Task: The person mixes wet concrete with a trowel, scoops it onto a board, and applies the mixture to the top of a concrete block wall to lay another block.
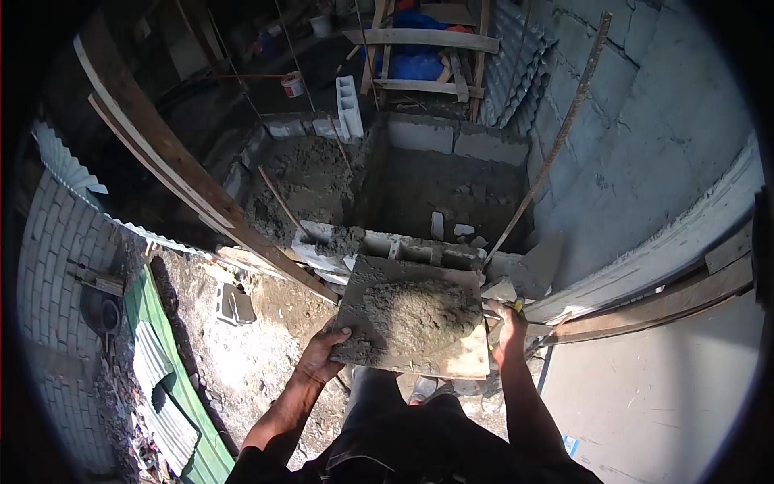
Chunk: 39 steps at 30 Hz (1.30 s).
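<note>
A flat board (474, 361) bearing a heap of wet mortar (415, 310) is in front of my body, close to the low block wall. My left hand (322, 352) is closed on the board's left edge, its thumb on top. At the board's right side, my right hand (509, 329) is closed around the handle of a trowel, with a bit of yellow (518, 306) showing at the fingers. A grey blade-like shape (542, 264) lies beyond that hand. Open hollow blocks (415, 252) form the wall just past the board.
Steel bars (556, 149) rise from the wall. A slanted timber (173, 157) stands left, a plastered block wall (645, 153) right. One hollow block (348, 107) stands on the far wall; another broken block (234, 304) lies on the ground. Green metal sheeting (173, 363) lies lower left.
</note>
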Available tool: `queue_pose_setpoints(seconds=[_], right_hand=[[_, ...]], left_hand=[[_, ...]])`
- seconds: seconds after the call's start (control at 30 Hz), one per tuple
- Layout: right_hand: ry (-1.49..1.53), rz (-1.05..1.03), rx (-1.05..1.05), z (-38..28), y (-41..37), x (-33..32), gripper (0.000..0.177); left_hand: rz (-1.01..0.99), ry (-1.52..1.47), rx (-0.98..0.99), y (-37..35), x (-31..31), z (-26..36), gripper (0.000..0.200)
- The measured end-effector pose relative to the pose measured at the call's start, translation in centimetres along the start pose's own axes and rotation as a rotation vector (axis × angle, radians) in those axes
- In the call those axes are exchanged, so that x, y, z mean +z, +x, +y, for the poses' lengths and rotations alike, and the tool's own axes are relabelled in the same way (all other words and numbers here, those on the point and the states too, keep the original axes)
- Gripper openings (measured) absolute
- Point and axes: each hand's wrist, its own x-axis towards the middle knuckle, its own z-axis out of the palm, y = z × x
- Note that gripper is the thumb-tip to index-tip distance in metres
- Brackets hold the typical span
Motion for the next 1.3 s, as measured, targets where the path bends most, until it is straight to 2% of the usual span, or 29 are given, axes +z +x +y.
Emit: queue_pose_setpoints(seconds=[0.1,0.17,0.23,0.27,0.4,0.43,0.5,0.57,0.63,0.67,0.7,0.77,0.8,0.83,0.9,0.97,1.03,1.1,1.17,1.27,1.3], right_hand=[[0.079,-0.060,0.058,-2.8,-0.2,1.2,0.027],[-0.001,-0.035,-0.012,-2.8,1.2,1.9,0.026],[0.025,0.013,0.096,-2.5,1.4,1.9,0.019],[-0.044,0.004,0.069,-2.3,1.4,2.0,0.017],[-0.093,0.027,0.179,-4.9,-1.2,2.6,0.016],[-0.281,0.075,0.119,-7.3,-2.9,3.6,0.011],[-0.654,-0.005,0.079,-8.9,-4.8,-0.5,0.008],[-1.047,-0.086,-0.196,-10.1,-6.8,-5.0,0.010],[-1.133,-0.180,-0.260,-12.7,-8.7,-6.8,0.012],[-1.217,-0.217,-0.274,-14.3,-9.2,-6.3,0.008],[-1.325,-0.200,-0.085,-16.2,-9.4,-6.0,0.018],[-1.495,-0.318,-0.203,-18.4,-8.6,-4.1,0.021],[-1.682,-0.381,-0.158,-19.5,-8.0,-2.7,0.027],[-1.752,-0.385,-0.179,-19.0,-6.8,-3.5,0.035],[-1.910,-0.361,-0.203,-17.9,-4.4,-3.6,0.038],[-1.833,-0.382,-0.272,-16.9,-1.6,-2.2,0.045],[-1.939,-0.386,-0.290,-16.0,0.5,-0.5,0.050],[-2.015,-0.347,-0.172,-15.6,1.8,2.1,0.053],[-2.025,-0.332,-0.180,-14.9,3.1,2.3,0.050],[-1.788,-0.243,-0.406,-16.2,3.4,3.6,0.036],[-1.660,-0.311,-0.476,-17.3,3.3,3.2,0.028]], left_hand=[[-0.001,-0.003,-0.043,1.3,0.1,0.3,0.044],[0.033,0.019,-0.050,3.1,-0.1,1.0,0.045],[0.015,0.012,-0.055,4.2,-0.6,1.5,0.045],[0.007,0.005,-0.051,4.4,-0.9,1.6,0.045],[-0.029,-0.025,-0.086,4.6,0.2,3.1,0.042],[-0.036,-0.027,-0.098,4.6,0.3,3.4,0.042],[0.007,-0.037,-0.134,4.9,0.2,3.5,0.043],[-0.003,-0.046,-0.143,5.1,0.7,4.0,0.042],[0.029,-0.040,-0.176,5.1,1.4,4.8,0.041],[0.046,-0.012,-0.204,5.1,1.6,5.1,0.041],[0.043,-0.014,-0.216,5.0,1.8,5.3,0.041],[0.028,-0.021,-0.176,5.1,2.4,5.5,0.039],[0.024,-0.020,-0.186,5.1,2.6,5.6,0.039],[0.007,-0.031,-0.189,5.1,2.7,5.7,0.037],[-0.007,-0.044,-0.193,5.1,2.3,5.7,0.036],[0.010,-0.083,-0.228,5.2,1.5,5.3,0.042],[-0.001,-0.099,-0.229,5.2,1.9,5.3,0.042],[-0.007,-0.123,-0.228,5.1,2.0,5.3,0.042],[-0.034,-0.092,-0.233,5.2,1.9,5.5,0.043],[-0.018,-0.095,-0.230,5.4,1.8,5.5,0.039],[-0.011,-0.098,-0.229,5.3,1.8,5.6,0.039]])
